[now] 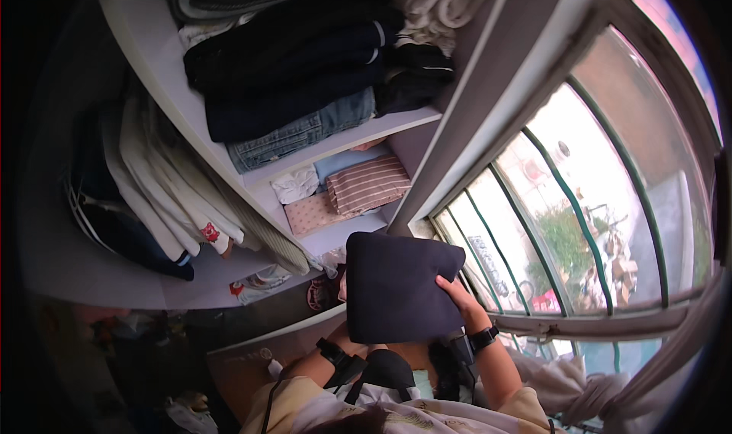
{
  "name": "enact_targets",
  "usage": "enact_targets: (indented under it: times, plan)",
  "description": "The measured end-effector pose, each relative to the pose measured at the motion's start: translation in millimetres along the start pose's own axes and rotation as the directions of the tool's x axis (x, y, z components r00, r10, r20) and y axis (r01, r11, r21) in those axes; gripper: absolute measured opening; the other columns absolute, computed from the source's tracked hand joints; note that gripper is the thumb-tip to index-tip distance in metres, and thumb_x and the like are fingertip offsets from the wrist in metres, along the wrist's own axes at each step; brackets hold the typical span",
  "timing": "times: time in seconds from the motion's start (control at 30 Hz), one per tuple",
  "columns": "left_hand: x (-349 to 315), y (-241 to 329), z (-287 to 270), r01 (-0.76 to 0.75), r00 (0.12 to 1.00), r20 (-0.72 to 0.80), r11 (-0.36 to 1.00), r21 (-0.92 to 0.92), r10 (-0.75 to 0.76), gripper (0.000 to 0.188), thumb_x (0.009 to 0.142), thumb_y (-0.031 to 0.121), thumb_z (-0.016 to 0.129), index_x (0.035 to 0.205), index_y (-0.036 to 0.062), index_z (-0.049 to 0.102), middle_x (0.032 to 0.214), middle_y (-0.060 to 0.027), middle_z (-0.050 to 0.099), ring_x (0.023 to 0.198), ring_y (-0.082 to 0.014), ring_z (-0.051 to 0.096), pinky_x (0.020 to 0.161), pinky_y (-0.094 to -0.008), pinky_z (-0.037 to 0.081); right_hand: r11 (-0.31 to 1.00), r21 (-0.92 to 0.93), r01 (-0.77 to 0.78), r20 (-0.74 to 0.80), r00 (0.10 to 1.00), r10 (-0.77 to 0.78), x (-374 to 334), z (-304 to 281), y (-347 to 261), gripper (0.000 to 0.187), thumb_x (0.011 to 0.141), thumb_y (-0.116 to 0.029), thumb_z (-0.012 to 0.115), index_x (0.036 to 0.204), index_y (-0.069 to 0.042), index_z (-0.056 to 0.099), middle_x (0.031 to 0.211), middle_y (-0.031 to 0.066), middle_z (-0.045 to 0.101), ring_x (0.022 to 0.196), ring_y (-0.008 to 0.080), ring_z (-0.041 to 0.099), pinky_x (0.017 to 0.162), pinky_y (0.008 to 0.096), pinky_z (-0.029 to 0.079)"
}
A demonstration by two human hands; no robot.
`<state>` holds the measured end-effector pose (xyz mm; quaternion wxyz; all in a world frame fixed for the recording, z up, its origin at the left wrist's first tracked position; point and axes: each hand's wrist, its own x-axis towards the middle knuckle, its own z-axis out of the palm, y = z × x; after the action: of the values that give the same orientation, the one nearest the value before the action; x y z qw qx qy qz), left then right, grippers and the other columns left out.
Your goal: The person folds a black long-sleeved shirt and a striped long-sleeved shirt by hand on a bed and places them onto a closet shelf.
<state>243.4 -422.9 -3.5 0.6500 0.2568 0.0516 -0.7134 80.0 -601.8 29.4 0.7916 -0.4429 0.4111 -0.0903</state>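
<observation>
A dark, neatly folded piece of clothing is held up in front of me, level with the lower shelf. My right hand grips its right edge, thumb on top and the other fingers out of sight underneath. My left hand supports it from the left; most of that hand is hidden behind the cloth, with only a sliver showing at the edge. Beyond it, the lower compartment holds a pink striped folded cloth, a pink dotted one and a crumpled white one.
Above, a shelf carries stacked dark clothes over folded jeans. Pale garments hang in the left compartment. A barred window with a gathered curtain is on the right. Below my arms is an open cardboard box.
</observation>
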Motion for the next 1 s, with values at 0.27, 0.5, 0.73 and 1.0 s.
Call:
enact_targets:
  times: [0.27, 0.5, 0.73, 1.0]
  plan:
    - [15, 68, -35, -0.274, 0.957, -0.106, 0.961, -0.044, 0.269, 0.081, 0.087, 0.066, 0.040, 0.143, 0.0096, 0.030, 0.145, -0.0087, 0.035, 0.131, -0.0234, 0.037, 0.107, -0.0371, 0.031, 0.988, -0.128, 0.081, 0.116, 0.991, -0.067, 104, 11, -46, 0.058, 0.079, -0.021, 0.074, 0.125, 0.002, 0.046, 0.112, 0.0113, 0.060, 0.097, 0.0199, 0.061, 0.083, 0.0321, 0.051]
    - [31, 122, -57, -0.425, 0.661, -0.282, 0.657, 0.623, 0.695, 0.073, 0.082, 0.030, 0.071, 0.138, 0.0020, 0.033, 0.130, -0.0117, 0.046, 0.120, -0.0203, 0.044, 0.101, -0.0315, 0.035, 0.798, -0.435, 0.418, 0.212, 0.908, -0.360, 204, 49, -71, 0.050, 0.086, -0.029, 0.067, 0.119, 0.005, 0.050, 0.103, 0.0138, 0.063, 0.095, 0.0190, 0.061, 0.083, 0.0304, 0.049]
    - [56, 185, -53, -0.352, 0.235, -0.190, 0.266, 0.897, 0.953, 0.077, 0.081, 0.018, 0.067, 0.140, -0.0019, 0.024, 0.133, -0.0207, 0.042, 0.120, -0.0289, 0.044, 0.099, -0.0353, 0.038, 0.558, -0.612, 0.561, 0.281, 0.813, -0.509, 297, 118, -89, 0.049, 0.089, -0.029, 0.061, 0.122, 0.006, 0.049, 0.115, 0.0189, 0.060, 0.108, 0.0274, 0.057, 0.091, 0.0352, 0.043]
    - [87, 205, -37, 0.563, 0.201, -0.128, -0.007, 0.826, 0.971, 0.073, 0.080, 0.009, 0.059, 0.142, -0.0002, 0.022, 0.140, -0.0295, 0.029, 0.128, -0.0461, 0.030, 0.104, -0.0506, 0.029, 0.375, -0.858, 0.350, 0.157, 0.875, -0.458, 343, 147, -66, 0.037, 0.093, -0.029, 0.045, 0.109, 0.003, 0.055, 0.104, 0.0317, 0.058, 0.101, 0.0474, 0.052, 0.084, 0.0498, 0.044]
